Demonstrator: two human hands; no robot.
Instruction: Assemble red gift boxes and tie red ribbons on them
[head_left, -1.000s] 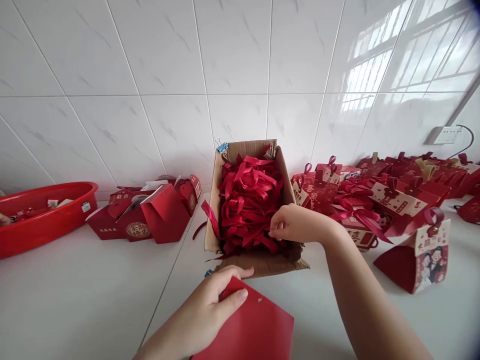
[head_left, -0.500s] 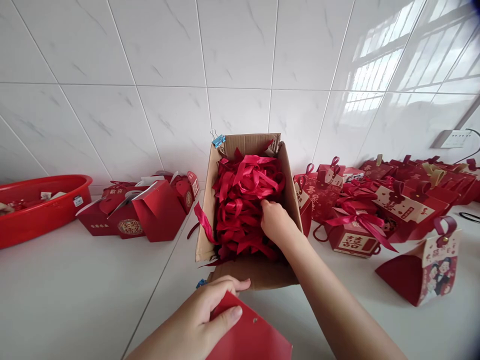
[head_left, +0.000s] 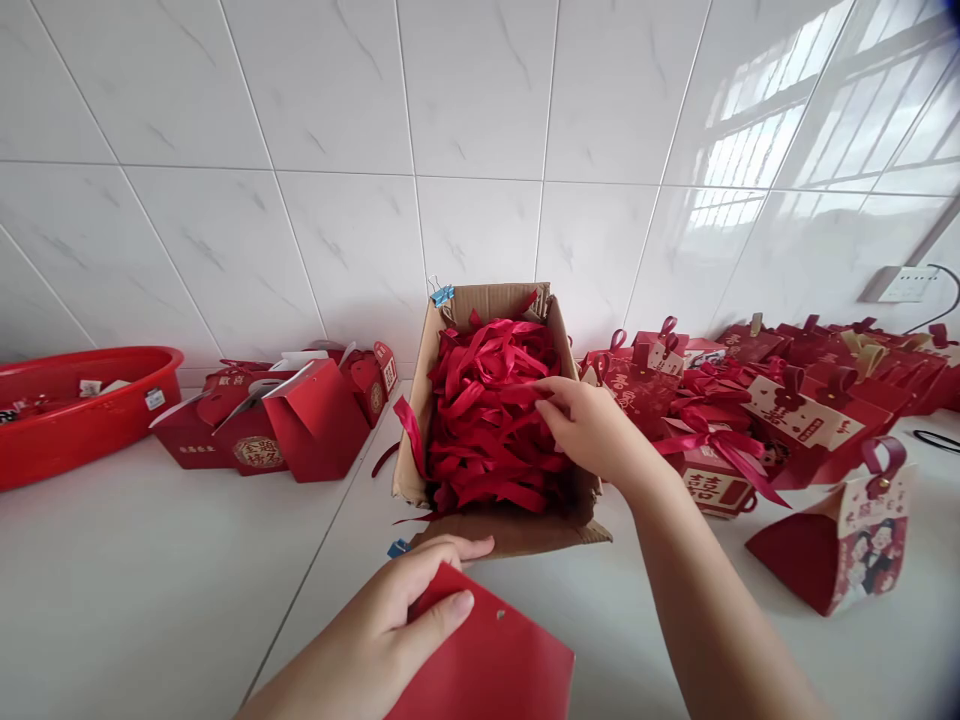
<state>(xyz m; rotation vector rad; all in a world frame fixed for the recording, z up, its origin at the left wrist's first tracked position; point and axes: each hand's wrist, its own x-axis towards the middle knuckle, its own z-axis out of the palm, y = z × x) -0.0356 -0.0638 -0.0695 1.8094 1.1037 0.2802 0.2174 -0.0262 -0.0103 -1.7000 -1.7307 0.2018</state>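
Observation:
A cardboard box [head_left: 420, 440] full of tangled red ribbons [head_left: 487, 400] stands on the counter in the middle. My left hand [head_left: 427, 600] grips a flat-looking red card box [head_left: 487, 660] by its upper left edge, thumb on top, just in front of the carton's front flap. A small hole shows near the card box's top. Over the right part of the ribbons is my right hand [head_left: 589, 425], its thumb and index finger pinched towards the ribbon heap. Whether a ribbon strand is between the fingertips is too small to tell.
A red plastic basin [head_left: 97, 420] lies at the far left, with red gift boxes [head_left: 322, 420] beside it. Many more gift boxes [head_left: 817, 410] crowd the right side. One triangular box [head_left: 840, 545] stands nearer. A tiled wall [head_left: 480, 110] with a socket [head_left: 904, 284] rises behind.
My right hand has lifted a little out of the ribbon heap and shifted right. My left hand and the red card box have moved slightly left. The carton has tilted or shifted a little.

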